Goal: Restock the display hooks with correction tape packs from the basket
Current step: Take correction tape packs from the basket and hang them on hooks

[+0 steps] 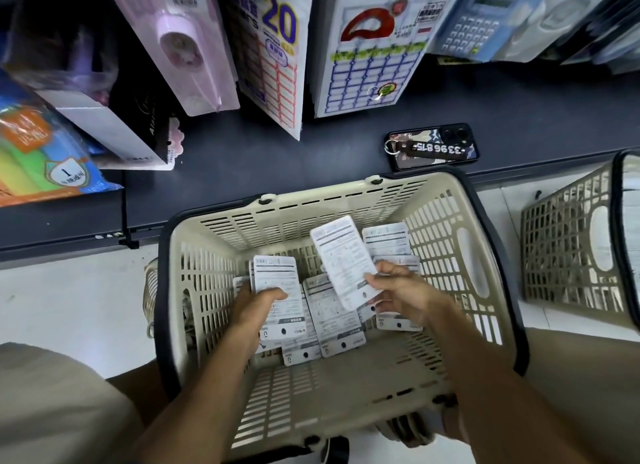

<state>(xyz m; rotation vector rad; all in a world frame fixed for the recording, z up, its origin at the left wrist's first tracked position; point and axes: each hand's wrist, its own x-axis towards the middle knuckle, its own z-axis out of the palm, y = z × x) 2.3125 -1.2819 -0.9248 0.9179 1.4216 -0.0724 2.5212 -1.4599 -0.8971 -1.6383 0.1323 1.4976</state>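
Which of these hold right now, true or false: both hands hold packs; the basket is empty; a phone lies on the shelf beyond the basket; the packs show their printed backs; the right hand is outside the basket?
1. Both hands hold packs. True: the left hand grips a stack of packs, the right hand pinches a single pack.
2. The basket is empty. False: loose packs lie on its floor.
3. A phone lies on the shelf. True.
4. Packs show printed backs. True.
5. The right hand is outside the basket. False: it is over the basket's inside.
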